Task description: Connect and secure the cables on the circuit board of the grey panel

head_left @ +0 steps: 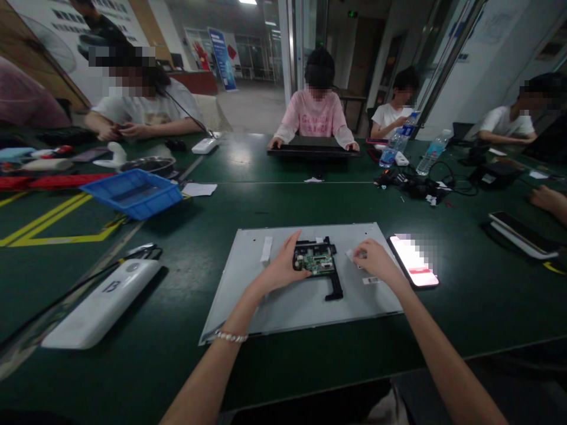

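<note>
A flat light-grey display panel (239, 295) lies on the green table in front of me. On it sits a green circuit board (319, 264) in a black bracket (335, 288). My left hand (283, 265) grips the bracket's left side, thumb at the near edge and fingers at the far edge. Right of the board, my right hand (374, 260) is closed in a pinch low over the panel. A small whitish bit shows at its fingertips, too small to name. A white strip (266, 251) and a printed label (371, 281) are on the panel.
A lit phone (414, 261) lies right beside the panel. To the left are a white power bank (106, 304) with a cable and a blue basket (133, 195). Bottles (434, 153) and tangled cables (411, 183) stand farther right. Across the table, a person holds a black panel (313, 147).
</note>
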Motion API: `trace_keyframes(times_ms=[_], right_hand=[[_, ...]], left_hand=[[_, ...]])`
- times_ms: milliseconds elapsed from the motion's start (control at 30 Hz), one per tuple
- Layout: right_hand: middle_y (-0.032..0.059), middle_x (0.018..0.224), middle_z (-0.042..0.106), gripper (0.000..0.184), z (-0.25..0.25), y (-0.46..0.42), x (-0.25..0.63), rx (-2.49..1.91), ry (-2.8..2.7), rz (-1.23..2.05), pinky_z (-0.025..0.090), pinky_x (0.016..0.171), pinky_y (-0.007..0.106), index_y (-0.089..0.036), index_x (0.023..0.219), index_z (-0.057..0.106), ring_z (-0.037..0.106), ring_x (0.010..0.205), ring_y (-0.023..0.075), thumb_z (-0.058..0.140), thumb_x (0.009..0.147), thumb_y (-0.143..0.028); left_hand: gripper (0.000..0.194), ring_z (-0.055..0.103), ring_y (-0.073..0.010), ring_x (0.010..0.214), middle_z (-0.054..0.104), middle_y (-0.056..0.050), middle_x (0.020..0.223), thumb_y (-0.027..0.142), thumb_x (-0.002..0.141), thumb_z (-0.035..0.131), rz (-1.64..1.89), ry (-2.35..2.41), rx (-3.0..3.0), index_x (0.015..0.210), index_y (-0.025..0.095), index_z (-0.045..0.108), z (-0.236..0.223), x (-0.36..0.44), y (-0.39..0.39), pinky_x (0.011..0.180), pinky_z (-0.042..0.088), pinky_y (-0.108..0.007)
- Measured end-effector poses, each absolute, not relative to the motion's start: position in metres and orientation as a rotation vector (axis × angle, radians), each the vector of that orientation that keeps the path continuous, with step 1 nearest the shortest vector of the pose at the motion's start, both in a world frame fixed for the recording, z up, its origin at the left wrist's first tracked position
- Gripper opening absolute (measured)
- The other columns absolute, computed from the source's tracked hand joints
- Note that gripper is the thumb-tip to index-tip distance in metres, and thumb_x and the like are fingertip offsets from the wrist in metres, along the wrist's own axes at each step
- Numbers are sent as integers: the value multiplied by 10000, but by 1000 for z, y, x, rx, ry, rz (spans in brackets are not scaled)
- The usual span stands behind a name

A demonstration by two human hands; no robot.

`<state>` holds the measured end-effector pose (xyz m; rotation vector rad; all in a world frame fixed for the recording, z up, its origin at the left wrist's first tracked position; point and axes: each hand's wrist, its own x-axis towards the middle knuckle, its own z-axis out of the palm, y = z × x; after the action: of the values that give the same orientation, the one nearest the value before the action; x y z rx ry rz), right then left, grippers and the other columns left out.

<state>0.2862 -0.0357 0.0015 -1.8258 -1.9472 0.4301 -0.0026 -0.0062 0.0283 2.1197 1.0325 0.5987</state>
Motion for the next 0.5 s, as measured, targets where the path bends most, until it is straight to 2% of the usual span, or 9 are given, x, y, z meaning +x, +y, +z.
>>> trace_keyframes(times_ms=[233,500], right_hand=[[103,1008,603,230,-5,-35,283,-1842,-1886,459,451,798,297,-141,946,655,598,872,185,622,748,-255],[75,939,637,149,-2,-37,277,-1693,-1864,604,461,791,295,-158,867,663,607,843,165,597,734,-149]], left_hand=[[978,233,-325,1350,162,-123,1500,309,710,661,584,1034,2125,1457,212,37,29,-4,-7,1122,197,-494],[983,248,-357,1337,184,-127,1491,319,703,659,603,1027,2129,1462,227,41,25,-4,-7,1106,207,-534]])
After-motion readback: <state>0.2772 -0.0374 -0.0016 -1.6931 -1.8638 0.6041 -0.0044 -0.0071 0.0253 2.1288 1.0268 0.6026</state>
